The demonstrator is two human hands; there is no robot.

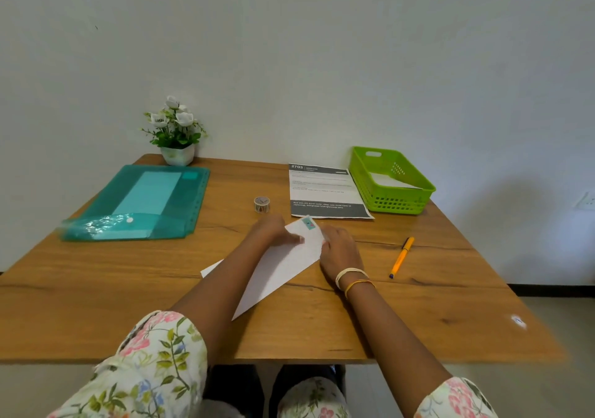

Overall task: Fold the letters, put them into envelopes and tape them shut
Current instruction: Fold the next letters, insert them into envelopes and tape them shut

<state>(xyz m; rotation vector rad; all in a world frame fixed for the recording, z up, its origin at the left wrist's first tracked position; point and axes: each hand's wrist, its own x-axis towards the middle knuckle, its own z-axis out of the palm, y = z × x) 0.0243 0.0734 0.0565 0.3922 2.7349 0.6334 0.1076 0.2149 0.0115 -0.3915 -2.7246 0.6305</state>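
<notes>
Head view shows me both hands, left hand (277, 229) and right hand (338, 250), pressing flat-fingered on the taped envelope (283, 266) mid-desk (96, 288), near a printed sheet (325, 192) headed "2703".

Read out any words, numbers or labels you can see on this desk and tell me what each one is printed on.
"2703": white figures in the dark header of the printed sheet.
Other header text, the sheet's body lines and the white lines in its dark bottom band: too small and blurred to read.
Tape roll: patterned, no legible text.
Coloured tape piece on the envelope: nothing legible.
Orange pen, green basket, teal folder: no text visible.
</notes>
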